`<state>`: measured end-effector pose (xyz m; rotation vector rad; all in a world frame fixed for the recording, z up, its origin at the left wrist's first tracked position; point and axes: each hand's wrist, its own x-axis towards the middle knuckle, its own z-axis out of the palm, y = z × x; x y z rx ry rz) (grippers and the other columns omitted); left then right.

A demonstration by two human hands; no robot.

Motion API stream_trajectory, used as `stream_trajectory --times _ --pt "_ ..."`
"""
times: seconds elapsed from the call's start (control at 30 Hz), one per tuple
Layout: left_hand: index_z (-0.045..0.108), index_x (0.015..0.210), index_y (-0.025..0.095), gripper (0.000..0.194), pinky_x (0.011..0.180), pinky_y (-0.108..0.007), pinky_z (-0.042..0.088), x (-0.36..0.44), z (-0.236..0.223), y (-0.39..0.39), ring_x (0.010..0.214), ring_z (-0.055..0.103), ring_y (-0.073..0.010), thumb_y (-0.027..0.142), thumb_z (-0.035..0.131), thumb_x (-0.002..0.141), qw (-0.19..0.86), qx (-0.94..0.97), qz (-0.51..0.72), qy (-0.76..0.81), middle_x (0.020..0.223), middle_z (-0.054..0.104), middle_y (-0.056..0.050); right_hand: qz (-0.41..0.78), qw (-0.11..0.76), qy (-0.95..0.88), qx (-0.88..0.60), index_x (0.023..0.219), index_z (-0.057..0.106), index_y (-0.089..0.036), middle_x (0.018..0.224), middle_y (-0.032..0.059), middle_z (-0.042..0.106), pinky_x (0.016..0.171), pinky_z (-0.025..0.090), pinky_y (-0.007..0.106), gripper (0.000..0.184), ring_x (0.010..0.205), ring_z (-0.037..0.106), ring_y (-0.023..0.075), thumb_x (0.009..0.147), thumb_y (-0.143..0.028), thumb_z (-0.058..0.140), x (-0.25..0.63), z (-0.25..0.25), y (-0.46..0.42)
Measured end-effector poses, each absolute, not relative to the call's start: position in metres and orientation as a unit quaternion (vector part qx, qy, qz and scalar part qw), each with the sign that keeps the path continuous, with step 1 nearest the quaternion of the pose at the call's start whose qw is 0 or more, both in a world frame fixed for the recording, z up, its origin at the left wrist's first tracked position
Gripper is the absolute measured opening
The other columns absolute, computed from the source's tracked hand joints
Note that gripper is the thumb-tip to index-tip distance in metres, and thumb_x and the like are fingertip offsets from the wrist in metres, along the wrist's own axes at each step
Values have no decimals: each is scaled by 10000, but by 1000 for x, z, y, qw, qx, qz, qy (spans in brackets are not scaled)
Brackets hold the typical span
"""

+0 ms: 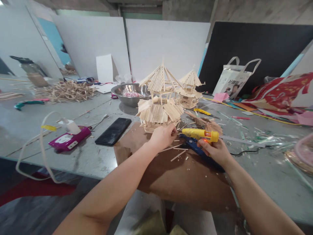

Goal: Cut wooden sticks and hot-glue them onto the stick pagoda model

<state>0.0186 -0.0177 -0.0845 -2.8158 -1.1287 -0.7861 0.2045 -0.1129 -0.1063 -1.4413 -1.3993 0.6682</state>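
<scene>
My right hand (215, 150) is wrapped around a yellow hot glue gun (195, 133), whose nozzle points left toward my other hand. A red light glows by its handle, and a clear glue stick runs out of its back. With fingers pinched together, my left hand (163, 135) is at the lower front of a pavilion model (160, 112) built of thin wooden sticks. Whatever those fingers hold is hidden. Blue-handled pliers (195, 147) lie beneath the glue gun on a brown board (156, 173), among loose stick pieces (178, 155).
A second stick pavilion (190, 89) and a metal bowl (130, 94) stand behind. To the left are a black phone (113, 131), a purple power strip (70, 138) and a stick pile (67, 91). A yellow cutter (202, 111) and plastic wrapping (274, 142) lie right.
</scene>
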Motion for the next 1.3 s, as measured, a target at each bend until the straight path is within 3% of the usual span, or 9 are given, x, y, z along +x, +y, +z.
stream_trajectory --times 1.0,1.3 --pt "563 741 189 140 582 -244 375 19 -85 -18 631 527 -133 243 436 720 10 -897 -237 -374 644 576 -4 240 497 -590 -590 691 551 -137 373 -49 400 319 276 201 307 325 349 71 684 -444 534 211 -113 -111" --pt "565 740 188 141 597 -249 382 18 -84 -18 644 534 -139 240 436 720 -6 -897 -235 -376 660 584 -13 230 513 -580 -590 619 519 -160 366 -54 378 309 265 197 287 321 334 65 690 -438 537 212 -116 -110"
